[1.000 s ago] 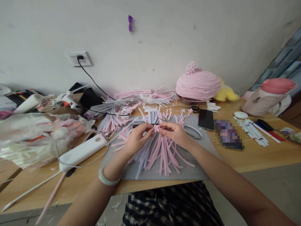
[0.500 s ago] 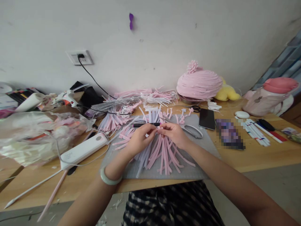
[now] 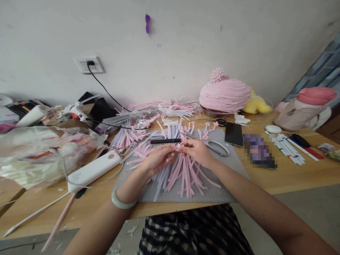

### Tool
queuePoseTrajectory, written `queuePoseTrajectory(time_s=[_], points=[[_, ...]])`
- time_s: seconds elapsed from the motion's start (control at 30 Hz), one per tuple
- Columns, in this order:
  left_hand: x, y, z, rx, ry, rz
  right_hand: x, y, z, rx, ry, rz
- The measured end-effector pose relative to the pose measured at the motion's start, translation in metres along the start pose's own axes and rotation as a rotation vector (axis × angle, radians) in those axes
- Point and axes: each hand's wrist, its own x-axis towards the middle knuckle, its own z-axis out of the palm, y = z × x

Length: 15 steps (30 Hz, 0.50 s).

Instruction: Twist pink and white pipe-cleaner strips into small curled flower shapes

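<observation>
A small pink twist of fuzzy pipe cleaner (image 3: 180, 146) is pinched between the fingertips of both hands over the grey mat (image 3: 231, 170). My left hand (image 3: 160, 157) grips it from the left with thumb and forefinger, the other fingers loosely curled. From the right, my right hand (image 3: 198, 151) pinches the same piece, partly covering it. Beneath and in front of the hands fan out long pink pipe cleaners (image 3: 187, 177), with lilac ones (image 3: 161, 180) to their left. Just beyond my left hand lies a black marker (image 3: 165, 141). Scissors (image 3: 220, 148) rest right of my right hand.
A phone (image 3: 233, 134) and several white pens (image 3: 290, 150) lie to the right. Behind stands a pink fuzzy dome (image 3: 225, 95). On the left are a white power strip (image 3: 95, 170), a plastic bag (image 3: 53, 152) and a glue gun (image 3: 75, 111). Cables cross the table.
My left hand has turned and shifted slightly left, its fingers now more stretched towards the pink piece. More of the black marker shows. My right hand has barely moved.
</observation>
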Motion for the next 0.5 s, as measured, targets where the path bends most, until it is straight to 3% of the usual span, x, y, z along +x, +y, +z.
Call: queuePoseTrajectory(time_s=[0.17,0.27,0.5], points=[[0.000,0.004,-0.004,0.513,0.161,0.327,0.001,-0.002,-0.002,0.086,-0.014,0.095],[-0.002,0.009,-0.008,0.832,0.109,0.480,0.001,0.000,-0.004,0.181,-0.097,0.149],[-0.006,0.016,-0.014,1.160,0.006,0.545,0.001,0.001,-0.010,0.132,-0.265,0.223]])
